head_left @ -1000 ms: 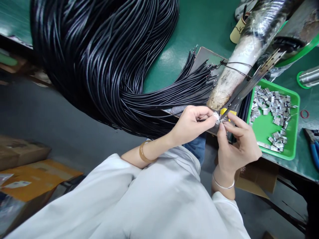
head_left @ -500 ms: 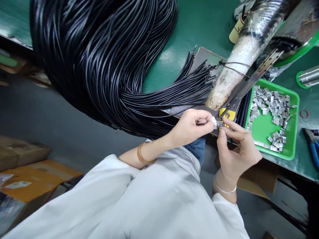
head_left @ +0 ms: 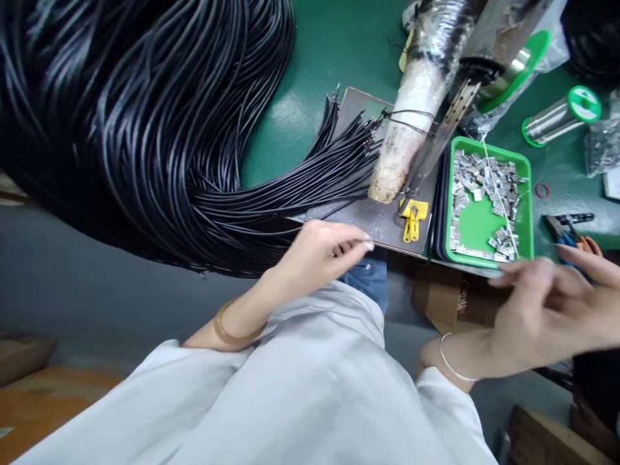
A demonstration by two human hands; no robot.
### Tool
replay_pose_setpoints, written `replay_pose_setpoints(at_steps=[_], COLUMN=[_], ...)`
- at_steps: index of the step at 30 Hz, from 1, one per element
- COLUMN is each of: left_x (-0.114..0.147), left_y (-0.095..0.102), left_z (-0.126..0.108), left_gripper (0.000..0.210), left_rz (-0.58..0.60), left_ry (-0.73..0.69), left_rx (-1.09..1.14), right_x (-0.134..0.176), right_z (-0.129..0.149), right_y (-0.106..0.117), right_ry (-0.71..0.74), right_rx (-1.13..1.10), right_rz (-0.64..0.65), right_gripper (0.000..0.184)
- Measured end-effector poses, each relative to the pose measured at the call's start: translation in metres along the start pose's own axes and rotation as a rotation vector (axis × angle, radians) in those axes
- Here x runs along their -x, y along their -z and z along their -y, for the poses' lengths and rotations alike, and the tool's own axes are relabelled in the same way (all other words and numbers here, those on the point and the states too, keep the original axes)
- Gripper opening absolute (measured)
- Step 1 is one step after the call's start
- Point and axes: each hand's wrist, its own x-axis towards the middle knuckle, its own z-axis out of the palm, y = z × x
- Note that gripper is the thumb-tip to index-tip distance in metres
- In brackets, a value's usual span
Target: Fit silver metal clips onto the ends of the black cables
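My left hand (head_left: 324, 255) is closed in a pinch in front of the bench edge, with a white covering at a fingertip. Whatever lies between its fingers is too small to make out. Further right, my right hand (head_left: 542, 310) is blurred by motion at the front of the green tray (head_left: 527, 213). A thin, pale wire (head_left: 498, 194), which looks like solder wire, runs taut across the tray to its fingertips, which look closed on it. Many small metal connector shells (head_left: 477, 171) lie in the tray. Black cables (head_left: 271, 194) fan out left of the hands.
A wrapped white tube (head_left: 402, 142) slants over a grey board (head_left: 368, 219), with a yellow clip-like piece (head_left: 414, 216) below its end. Solder spools (head_left: 557, 119) stand at the back right. Pliers (head_left: 566, 226) and a red band (head_left: 542, 190) lie right of the tray.
My right hand has left the small metal connector at my left fingertips and swung right, past the tray. The pale wire now stretches straight to it. The view has shifted right.
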Motion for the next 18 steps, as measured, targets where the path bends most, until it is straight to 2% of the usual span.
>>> replay_pose_setpoints(at_steps=[2,3,6,8,10,13,16,18], left_x=[-0.001,-0.003,-0.007,-0.009,-0.01,-0.01,-0.007,-0.006], left_y=[0.01,0.014,0.019,0.019,0.02,0.026,0.036,0.04], left_z=[0.005,0.007,0.014,0.015,0.013,0.008,0.002,-0.002], left_gripper=[0.018,0.017,0.018,0.016,0.013,0.008,0.006,0.007], left_rz=[-0.222,-0.271,-0.226,-0.183,-0.174,-0.164,-0.064,0.028], left_ry=[0.001,-0.006,-0.025,-0.008,0.043,0.078,0.016,-0.022], left_rx=[-0.169,-0.289,-0.552,-0.597,-0.55,-0.348,-0.148,-0.088], right_x=[-0.011,-0.017,-0.033,-0.042,-0.051,-0.063,-0.074,-0.078], right_z=[-0.018,-0.028,-0.057,-0.069,-0.073,-0.074,-0.075,-0.076], right_y=[0.005,0.008,0.011,0.011,0.009,0.008,0.007,0.004], right_ry=[0.006,0.018,0.041,0.055,0.055,0.039,-0.007,-0.031], right_rx=[0.171,0.303,0.505,0.585,0.654,0.645,0.499,0.44], right_rz=[0.077,0.13,0.329,0.454,0.535,0.645,0.752,0.779], right_gripper=[0.012,0.012,0.011,0.011,0.011,0.01,0.014,0.017])
